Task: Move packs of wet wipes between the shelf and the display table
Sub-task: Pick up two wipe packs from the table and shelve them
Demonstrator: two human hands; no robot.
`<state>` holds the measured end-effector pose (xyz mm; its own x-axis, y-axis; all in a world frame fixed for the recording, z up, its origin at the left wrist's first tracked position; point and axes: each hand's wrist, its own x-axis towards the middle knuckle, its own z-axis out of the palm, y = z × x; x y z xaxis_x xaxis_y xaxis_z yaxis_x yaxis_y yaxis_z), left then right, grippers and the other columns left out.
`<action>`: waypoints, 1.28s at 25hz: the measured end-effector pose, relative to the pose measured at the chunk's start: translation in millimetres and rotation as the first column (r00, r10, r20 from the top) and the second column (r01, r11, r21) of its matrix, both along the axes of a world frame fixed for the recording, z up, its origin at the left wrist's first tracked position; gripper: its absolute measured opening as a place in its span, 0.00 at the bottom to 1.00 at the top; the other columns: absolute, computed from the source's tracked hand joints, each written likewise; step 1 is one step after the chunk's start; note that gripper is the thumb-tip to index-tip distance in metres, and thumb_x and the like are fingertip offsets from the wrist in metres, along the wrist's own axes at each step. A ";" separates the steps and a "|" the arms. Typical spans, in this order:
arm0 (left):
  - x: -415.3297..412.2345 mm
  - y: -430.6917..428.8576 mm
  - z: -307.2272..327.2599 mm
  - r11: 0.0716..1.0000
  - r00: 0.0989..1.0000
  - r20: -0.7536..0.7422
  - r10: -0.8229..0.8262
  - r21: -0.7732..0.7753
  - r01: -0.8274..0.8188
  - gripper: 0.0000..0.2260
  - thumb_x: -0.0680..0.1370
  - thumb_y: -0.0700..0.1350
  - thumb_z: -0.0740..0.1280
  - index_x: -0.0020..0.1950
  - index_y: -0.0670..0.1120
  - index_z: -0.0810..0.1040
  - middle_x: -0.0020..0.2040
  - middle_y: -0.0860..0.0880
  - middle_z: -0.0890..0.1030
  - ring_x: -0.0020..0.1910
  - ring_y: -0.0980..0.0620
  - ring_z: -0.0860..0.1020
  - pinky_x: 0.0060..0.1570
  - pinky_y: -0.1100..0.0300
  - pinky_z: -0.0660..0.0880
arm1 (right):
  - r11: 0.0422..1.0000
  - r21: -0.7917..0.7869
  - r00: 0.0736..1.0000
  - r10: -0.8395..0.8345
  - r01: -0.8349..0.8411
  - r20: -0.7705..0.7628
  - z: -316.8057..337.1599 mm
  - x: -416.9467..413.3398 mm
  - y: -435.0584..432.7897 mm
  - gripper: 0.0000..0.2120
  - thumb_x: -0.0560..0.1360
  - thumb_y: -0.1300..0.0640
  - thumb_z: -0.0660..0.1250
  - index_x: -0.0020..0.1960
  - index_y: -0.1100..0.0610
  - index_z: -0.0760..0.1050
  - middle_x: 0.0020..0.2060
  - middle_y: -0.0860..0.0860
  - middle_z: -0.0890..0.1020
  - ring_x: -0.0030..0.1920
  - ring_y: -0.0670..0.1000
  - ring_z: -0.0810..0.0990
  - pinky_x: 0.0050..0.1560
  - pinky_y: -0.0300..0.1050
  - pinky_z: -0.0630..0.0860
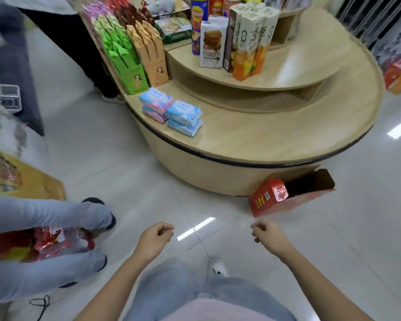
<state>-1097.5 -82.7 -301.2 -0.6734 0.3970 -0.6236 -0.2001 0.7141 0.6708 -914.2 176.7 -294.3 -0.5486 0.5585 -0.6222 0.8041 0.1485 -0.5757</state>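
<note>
nearest the camera, the left hand [155, 239] and right hand [267, 235] hang over the floor with each grip loosely curled together on nothing. both are well short of the bench [276, 140]. the step in hand looks like walking in to fetch wipes; best to close in first, then open a grip over one top pack. the wet wipes packs [171, 111] sit at the bench's left end: soft, shiny blue-and-pink wrappers, in two stacks of two side by side.

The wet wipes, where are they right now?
In the head view, the wet wipe packs sit in two small stacks on the left of the display table's lowest tier, beside the green snack boxes.
</note>
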 end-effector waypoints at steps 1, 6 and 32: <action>-15.8 4.2 -0.2 0.999 0.999 0.000 0.036 -0.009 -0.036 0.07 0.77 0.39 0.65 0.47 0.51 0.79 0.45 0.47 0.82 0.43 0.51 0.80 0.41 0.64 0.72 | 0.999 0.024 0.999 0.031 -0.031 -0.019 5.4 -32.3 16.6 0.07 0.77 0.63 0.60 0.49 0.61 0.77 0.42 0.56 0.80 0.38 0.51 0.79 0.40 0.41 0.74; -116.8 32.7 -12.7 0.986 0.986 0.003 0.168 -0.002 -0.168 0.06 0.77 0.39 0.66 0.50 0.48 0.80 0.45 0.48 0.82 0.43 0.52 0.79 0.42 0.62 0.72 | 0.987 0.063 0.983 0.153 -0.148 -0.102 11.2 -188.5 68.5 0.07 0.75 0.60 0.62 0.43 0.51 0.77 0.40 0.52 0.82 0.40 0.52 0.80 0.44 0.46 0.77; -530.7 237.7 -44.6 0.955 0.980 0.051 -0.193 -0.219 0.199 0.39 0.40 0.66 0.78 0.48 0.52 0.83 0.45 0.54 0.85 0.46 0.54 0.83 0.51 0.53 0.80 | 0.620 -0.486 0.726 -0.687 0.616 0.043 -43.6 -498.7 104.5 0.26 0.54 0.53 0.84 0.44 0.63 0.78 0.33 0.53 0.84 0.31 0.48 0.82 0.32 0.41 0.80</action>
